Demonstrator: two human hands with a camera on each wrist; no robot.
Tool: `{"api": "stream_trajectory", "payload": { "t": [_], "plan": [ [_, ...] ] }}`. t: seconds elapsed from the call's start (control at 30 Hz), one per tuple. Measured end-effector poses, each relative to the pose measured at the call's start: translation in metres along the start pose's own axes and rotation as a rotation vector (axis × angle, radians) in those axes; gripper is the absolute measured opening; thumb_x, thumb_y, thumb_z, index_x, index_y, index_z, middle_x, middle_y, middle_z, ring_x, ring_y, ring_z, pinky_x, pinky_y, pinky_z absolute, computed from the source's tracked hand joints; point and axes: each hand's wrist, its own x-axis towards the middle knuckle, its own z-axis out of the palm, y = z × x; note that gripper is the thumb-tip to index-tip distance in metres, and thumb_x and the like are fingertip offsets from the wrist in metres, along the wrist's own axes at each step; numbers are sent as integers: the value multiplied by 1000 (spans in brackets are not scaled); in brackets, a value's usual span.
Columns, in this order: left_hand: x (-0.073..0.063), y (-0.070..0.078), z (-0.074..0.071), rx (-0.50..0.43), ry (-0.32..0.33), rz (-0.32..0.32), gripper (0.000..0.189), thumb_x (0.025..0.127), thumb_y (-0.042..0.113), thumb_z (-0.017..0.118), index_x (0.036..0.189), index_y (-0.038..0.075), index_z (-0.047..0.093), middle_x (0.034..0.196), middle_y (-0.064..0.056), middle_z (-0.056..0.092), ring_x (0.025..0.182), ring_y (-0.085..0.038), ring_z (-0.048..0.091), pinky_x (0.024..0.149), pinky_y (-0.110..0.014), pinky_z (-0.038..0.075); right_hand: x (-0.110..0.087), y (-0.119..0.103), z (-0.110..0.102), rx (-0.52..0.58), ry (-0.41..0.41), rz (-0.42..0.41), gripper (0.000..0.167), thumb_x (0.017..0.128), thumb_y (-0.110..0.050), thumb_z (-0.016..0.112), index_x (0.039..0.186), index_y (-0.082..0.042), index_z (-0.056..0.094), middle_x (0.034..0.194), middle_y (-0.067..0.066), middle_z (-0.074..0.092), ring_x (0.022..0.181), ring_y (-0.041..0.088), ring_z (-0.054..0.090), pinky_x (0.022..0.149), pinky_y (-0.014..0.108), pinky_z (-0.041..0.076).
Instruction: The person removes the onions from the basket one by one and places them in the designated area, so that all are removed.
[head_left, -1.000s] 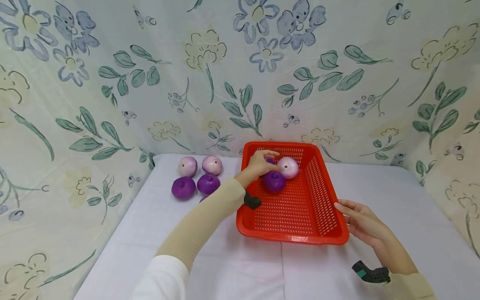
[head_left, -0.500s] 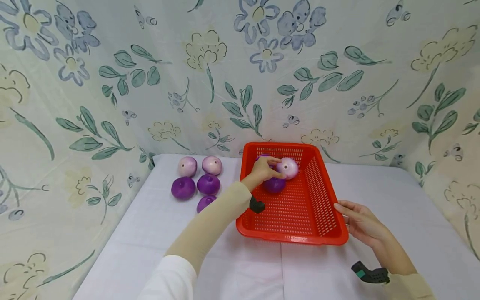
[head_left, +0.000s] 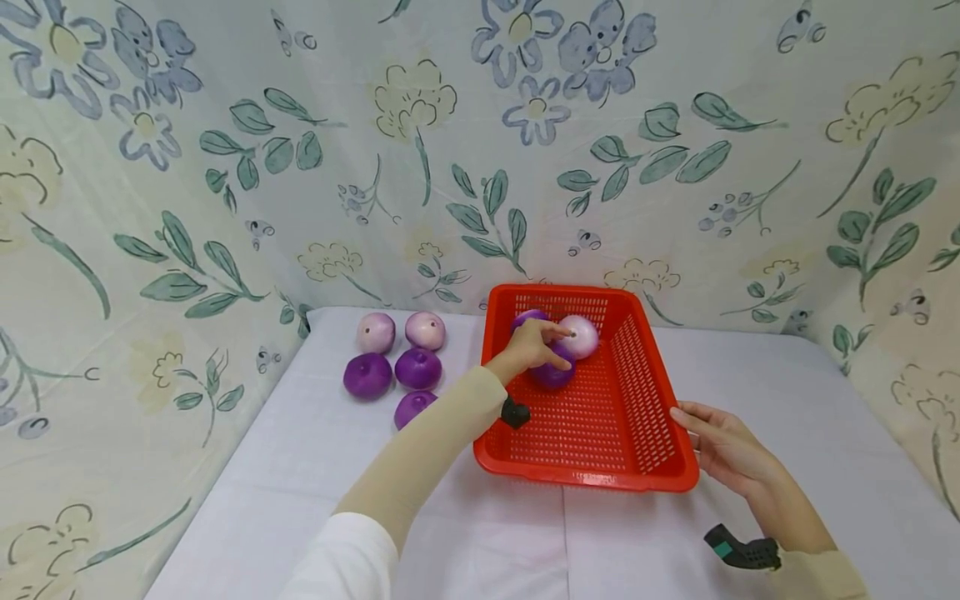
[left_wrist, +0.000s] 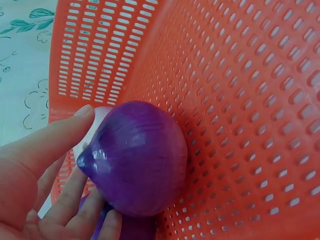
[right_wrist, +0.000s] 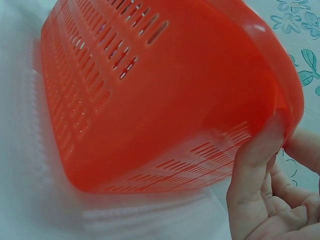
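Note:
Inside the red plastic basket [head_left: 592,417], a pale pink onion [head_left: 579,337] and two purple onions, one nearer [head_left: 553,373] and one at the back left [head_left: 529,317], sit close together. My left hand [head_left: 534,346] is over the purple onions with its fingers loosely spread. In the left wrist view the fingers lie beside a purple onion [left_wrist: 142,160], without closing round it; the pale onion is mostly hidden behind it and the thumb. My right hand [head_left: 723,442] holds the basket's right rim, thumb on top and fingers beneath, as the right wrist view also shows.
On the white-covered table [head_left: 300,500], left of the basket, stand two pale onions [head_left: 376,332] and three purple onions [head_left: 367,376]; my left forearm partly covers the nearest purple one. A floral cloth [head_left: 420,167] hangs along the back and sides.
My left hand first moved onto the pale onion, then drew back slightly as its fingers spread. The nearer purple onion shows a little more now. My right hand stays on the rim.

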Motion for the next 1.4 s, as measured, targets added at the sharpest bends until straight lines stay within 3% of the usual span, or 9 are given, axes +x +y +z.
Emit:
{"api": "stream_trajectory", "payload": {
  "t": [0.13,0.37,0.63,0.83,1.4],
  "plan": [
    [2,-1,-1,5,-29,-5,52,75,3,87,123,14,72,123,-4,69,126,-22,57,109,-34,40,-1,-1,0,16,-4,-4,10,104,-21,55,112,-19,61,106,-3,67,93,16,64,84,35,58],
    [5,-7,-5,43,-88,0,56,72,4,89,125,11,71,128,-4,67,126,-20,57,106,-28,42,-1,-2,0,21,6,-5,10,104,-21,56,111,-20,61,105,-4,68,92,15,64,83,34,58],
    [-1,-5,-5,88,-153,-33,54,75,10,88,126,14,70,134,-7,63,129,-26,54,108,-34,42,-1,0,0,26,3,-10,9,104,-20,56,110,-21,63,106,-4,68,92,16,64,82,33,58],
    [-5,-5,-6,150,-224,9,56,77,15,88,129,15,69,135,-9,62,125,-26,55,106,-35,44,-1,2,-1,8,-2,-22,10,104,-20,55,112,-20,62,106,-3,68,92,16,64,82,33,58],
    [-7,0,-7,126,-241,-28,56,74,27,91,125,18,71,132,-4,64,126,-23,56,105,-36,45,1,3,0,11,0,-21,10,104,-20,55,112,-19,61,106,-3,67,92,15,64,82,33,58]
  ]
}}
